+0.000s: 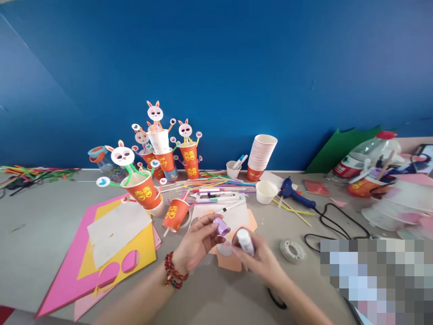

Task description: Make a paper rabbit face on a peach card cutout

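My left hand (199,237), with a red bead bracelet at the wrist, pinches a purple glue stick cap (221,226). In my right hand (259,259) is a white glue stick (245,241), slightly blurred, apart from the cap. Beneath and between both hands lie orange paper scraps (230,262) and a small white paper disc (223,248), partly hidden by my fingers. Just beyond are a white paper sheet (238,212) and several markers (218,198). An orange paper cup (176,214) lies tilted to the left of my left hand.
Rabbit-faced cup figures (140,187) stand at the back left. Pink and yellow paper (149,253) lies at the left. A cup stack (262,155), white bowl (266,192), blue glue gun (296,194) with black cord and tape roll (292,251) are to the right.
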Demonstrator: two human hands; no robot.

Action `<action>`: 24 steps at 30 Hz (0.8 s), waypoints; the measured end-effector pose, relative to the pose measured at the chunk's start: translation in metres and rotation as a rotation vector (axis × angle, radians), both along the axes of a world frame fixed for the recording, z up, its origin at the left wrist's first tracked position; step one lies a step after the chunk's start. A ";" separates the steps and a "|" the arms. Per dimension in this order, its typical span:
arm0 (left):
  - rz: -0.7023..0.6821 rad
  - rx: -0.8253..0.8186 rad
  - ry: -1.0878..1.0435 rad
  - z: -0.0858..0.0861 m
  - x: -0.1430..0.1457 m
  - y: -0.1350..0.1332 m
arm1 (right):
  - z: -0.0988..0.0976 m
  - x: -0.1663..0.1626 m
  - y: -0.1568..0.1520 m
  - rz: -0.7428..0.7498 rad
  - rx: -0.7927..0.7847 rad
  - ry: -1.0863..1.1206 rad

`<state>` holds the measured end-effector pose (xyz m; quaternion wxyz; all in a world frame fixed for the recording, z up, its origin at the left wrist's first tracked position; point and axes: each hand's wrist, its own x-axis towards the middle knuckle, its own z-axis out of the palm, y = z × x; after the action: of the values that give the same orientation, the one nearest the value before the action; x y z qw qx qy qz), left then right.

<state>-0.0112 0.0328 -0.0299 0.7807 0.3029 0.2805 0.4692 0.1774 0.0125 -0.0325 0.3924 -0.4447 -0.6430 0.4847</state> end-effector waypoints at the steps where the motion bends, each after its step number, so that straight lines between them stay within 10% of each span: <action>1: 0.003 0.018 -0.013 0.001 0.000 -0.001 | -0.002 -0.003 -0.001 0.041 -0.001 -0.044; 24: 0.211 0.829 0.600 -0.012 0.000 -0.008 | -0.009 -0.010 -0.003 0.077 -0.063 -0.347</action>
<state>-0.0116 0.0245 -0.0416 0.4288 0.6777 0.3114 0.5098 0.1673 0.0092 -0.0416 0.2428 -0.5087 -0.7021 0.4351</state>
